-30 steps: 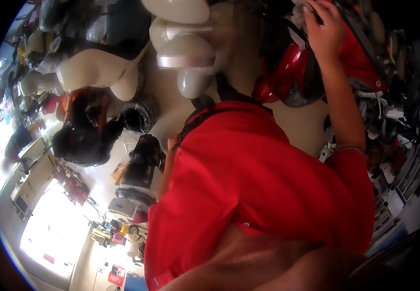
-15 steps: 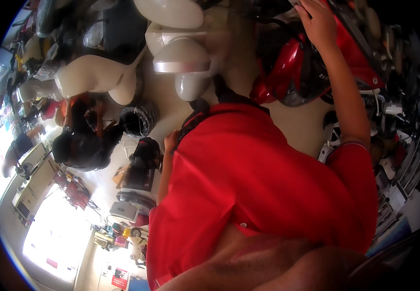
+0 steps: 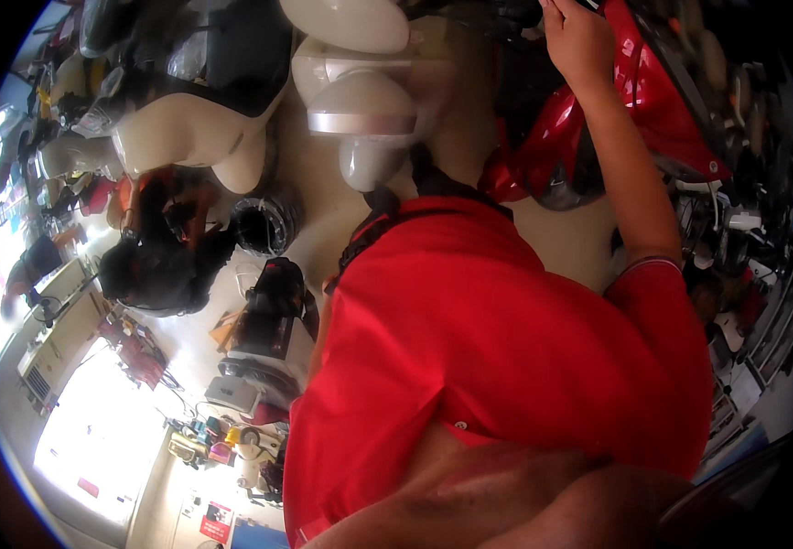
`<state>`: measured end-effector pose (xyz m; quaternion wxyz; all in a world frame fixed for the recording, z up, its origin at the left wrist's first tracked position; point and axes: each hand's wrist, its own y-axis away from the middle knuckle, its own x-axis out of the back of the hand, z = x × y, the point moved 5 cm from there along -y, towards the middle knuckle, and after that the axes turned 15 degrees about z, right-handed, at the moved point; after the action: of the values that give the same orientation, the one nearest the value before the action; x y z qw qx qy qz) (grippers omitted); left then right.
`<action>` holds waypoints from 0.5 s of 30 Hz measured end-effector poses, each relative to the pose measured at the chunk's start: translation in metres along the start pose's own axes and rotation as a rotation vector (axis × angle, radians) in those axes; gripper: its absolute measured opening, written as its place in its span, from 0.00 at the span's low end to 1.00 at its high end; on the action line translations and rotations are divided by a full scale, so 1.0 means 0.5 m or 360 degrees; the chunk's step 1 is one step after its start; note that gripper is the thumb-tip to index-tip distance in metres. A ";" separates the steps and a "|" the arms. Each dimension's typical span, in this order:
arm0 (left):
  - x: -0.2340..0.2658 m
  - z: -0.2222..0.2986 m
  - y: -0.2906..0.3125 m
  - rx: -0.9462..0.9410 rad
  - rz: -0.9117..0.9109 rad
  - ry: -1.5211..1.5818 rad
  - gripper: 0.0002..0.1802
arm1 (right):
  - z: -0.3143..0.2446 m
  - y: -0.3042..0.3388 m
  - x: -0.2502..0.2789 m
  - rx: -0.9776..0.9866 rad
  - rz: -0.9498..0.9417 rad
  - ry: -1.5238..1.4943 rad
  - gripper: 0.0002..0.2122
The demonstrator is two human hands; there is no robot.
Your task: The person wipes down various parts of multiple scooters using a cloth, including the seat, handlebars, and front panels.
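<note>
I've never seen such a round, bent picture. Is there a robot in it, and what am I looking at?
No robot here: just a person with bare hands. The picture comes from the left of two wide cameras worn on the head, looking down; that lens bends straight edges. The big red shape is the wearer's shirt. Their right hand is raised by a glossy red vehicle body. It meets the top edge, so I can't tell whether it holds anything. The left hand is mostly hidden by the shirt. On the pale floor stands a dark-lined bin, near a cream vehicle body. Another person in dark clothes is at the left.
</note>
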<state>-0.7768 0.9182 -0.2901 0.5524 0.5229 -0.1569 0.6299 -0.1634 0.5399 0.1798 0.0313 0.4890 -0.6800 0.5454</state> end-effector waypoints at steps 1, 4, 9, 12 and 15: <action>0.009 0.002 0.003 0.0010 -0.0005 0.0002 0.12 | -0.016 -0.003 -0.001 0.0148 0.0230 -0.0154 0.05; 0.049 0.039 -0.063 -0.0083 -0.0037 0.0000 0.12 | 0.008 -0.002 0.035 -0.0580 -0.0042 -0.0403 0.06; 0.146 0.135 -0.112 -0.0041 0.0064 0.0191 0.12 | -0.036 0.026 0.040 0.0016 0.0036 -0.0108 0.05; 0.165 0.166 -0.131 0.0152 -0.0002 0.0343 0.12 | -0.065 0.057 0.039 0.0168 -0.0129 -0.0076 0.05; 0.111 0.097 -0.122 0.0165 0.0004 0.0284 0.12 | -0.095 0.062 0.023 0.0125 -0.0312 0.0164 0.04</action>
<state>-0.6921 0.9306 -0.2475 0.5357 0.4923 -0.0749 0.6820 -0.2145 0.5673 0.1833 0.1003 0.5255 -0.6045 0.5903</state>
